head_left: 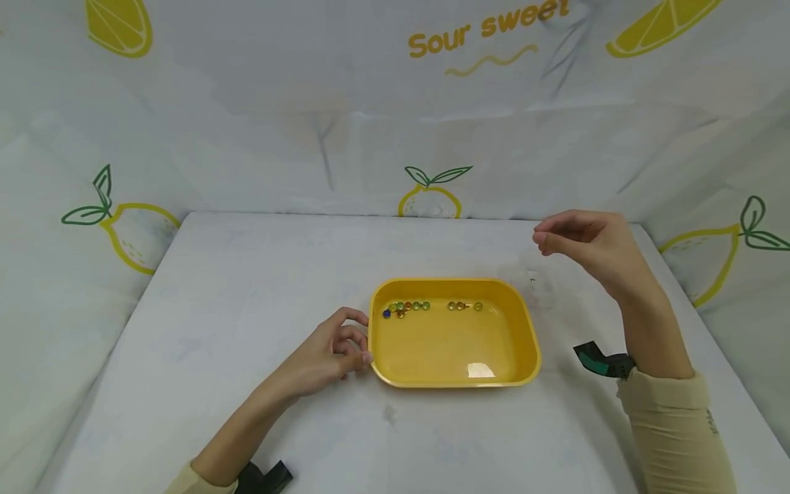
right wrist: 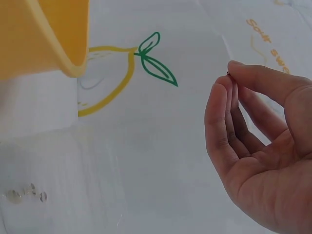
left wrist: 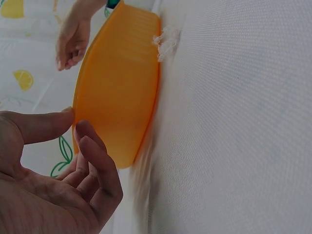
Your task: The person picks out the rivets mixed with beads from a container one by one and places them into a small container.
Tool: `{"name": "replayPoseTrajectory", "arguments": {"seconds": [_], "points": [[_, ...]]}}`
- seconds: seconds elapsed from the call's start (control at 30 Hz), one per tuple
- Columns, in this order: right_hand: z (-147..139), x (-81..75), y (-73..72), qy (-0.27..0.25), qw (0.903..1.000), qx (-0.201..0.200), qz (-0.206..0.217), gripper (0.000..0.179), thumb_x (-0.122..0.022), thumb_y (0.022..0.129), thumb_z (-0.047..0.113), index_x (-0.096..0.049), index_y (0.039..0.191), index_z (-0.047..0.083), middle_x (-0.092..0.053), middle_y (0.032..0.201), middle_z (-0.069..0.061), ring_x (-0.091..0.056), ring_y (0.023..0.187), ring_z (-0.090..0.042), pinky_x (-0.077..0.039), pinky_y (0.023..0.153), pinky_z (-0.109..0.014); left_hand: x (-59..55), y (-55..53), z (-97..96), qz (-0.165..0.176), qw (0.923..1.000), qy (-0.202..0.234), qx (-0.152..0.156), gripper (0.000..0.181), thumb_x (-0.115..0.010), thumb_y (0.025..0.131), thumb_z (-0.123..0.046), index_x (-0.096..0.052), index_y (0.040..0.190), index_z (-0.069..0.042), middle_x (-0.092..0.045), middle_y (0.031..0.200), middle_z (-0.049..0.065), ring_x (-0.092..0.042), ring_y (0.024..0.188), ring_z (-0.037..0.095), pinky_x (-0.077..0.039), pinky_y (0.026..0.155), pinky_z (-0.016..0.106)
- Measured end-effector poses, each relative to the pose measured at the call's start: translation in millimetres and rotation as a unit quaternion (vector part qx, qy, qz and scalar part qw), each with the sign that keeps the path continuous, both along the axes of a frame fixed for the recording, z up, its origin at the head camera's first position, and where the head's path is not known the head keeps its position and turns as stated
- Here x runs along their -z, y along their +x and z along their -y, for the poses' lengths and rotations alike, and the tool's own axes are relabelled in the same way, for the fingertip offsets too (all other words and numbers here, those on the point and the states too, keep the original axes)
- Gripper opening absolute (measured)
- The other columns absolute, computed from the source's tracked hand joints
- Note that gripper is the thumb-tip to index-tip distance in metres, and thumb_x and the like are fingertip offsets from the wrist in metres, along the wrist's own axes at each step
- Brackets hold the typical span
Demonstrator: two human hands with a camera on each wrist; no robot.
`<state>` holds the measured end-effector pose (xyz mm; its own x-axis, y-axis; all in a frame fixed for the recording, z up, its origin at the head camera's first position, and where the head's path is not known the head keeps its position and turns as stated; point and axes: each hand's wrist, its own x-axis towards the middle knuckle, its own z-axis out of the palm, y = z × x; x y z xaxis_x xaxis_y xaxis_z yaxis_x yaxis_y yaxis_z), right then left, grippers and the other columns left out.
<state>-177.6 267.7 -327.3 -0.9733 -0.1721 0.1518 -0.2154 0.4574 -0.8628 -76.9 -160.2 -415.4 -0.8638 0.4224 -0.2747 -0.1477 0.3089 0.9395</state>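
Observation:
A yellow tray [head_left: 457,353] lies on the white table with several small beads [head_left: 407,307] near its far wall, green, amber and one blue. My left hand [head_left: 336,350] is at the tray's left end; in the left wrist view its thumb [left wrist: 48,126] and fingers [left wrist: 95,146] pinch the rim. Raised above the table, to the right of the tray, my right hand [head_left: 589,247] brings thumb and fingertips together. A tiny dark piece [right wrist: 228,73] shows between those fingertips in the right wrist view; I cannot tell its kind.
Beside the tray's right end is a clear plastic container [head_left: 543,295] with a few tiny pieces [right wrist: 31,190] in it. A white cloth printed with lemons [head_left: 432,199] hangs behind the table and along its sides.

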Motion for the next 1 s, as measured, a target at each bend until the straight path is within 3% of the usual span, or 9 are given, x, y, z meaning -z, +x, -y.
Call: {"name": "replayPoseTrajectory", "arguments": {"seconds": [0.33,0.67,1.0], "points": [[-11.0,13.4,-11.6,0.046,0.9976,0.029,0.042,0.023,-0.076,0.102,0.018,-0.076,0.118,0.001,-0.079,0.093,0.015,-0.075,0.084,-0.009,-0.056,0.087,-0.011,0.1,0.0,0.4,0.003,1.0,-0.002,-0.004,0.052,-0.075,0.098,-0.012,-0.046,0.14,-0.006,-0.067,0.102,0.008,-0.062,0.079,0.021,-0.05,0.062,0.026],[-14.2,17.9,-15.5,0.083,0.995,0.008,0.054,0.026,-0.074,0.104,0.019,-0.075,0.12,-0.001,-0.079,0.093,0.017,-0.076,0.084,-0.009,-0.059,0.084,-0.013,0.6,-0.5,0.2,0.003,1.0,-0.006,-0.005,0.052,-0.076,0.097,-0.011,-0.047,0.14,-0.007,-0.067,0.102,0.008,-0.061,0.077,0.022,-0.051,0.063,0.026],[-22.4,21.7,-18.1,0.141,0.9879,0.002,0.064,0.03,-0.076,0.103,0.026,-0.076,0.121,0.002,-0.078,0.091,0.01,-0.074,0.084,-0.008,-0.057,0.081,-0.013,1.2,-0.5,0.4,0.003,1.0,0.0,-0.002,0.053,-0.077,0.097,-0.013,-0.046,0.141,-0.007,-0.067,0.102,0.008,-0.062,0.08,0.021,-0.051,0.063,0.026]]}}
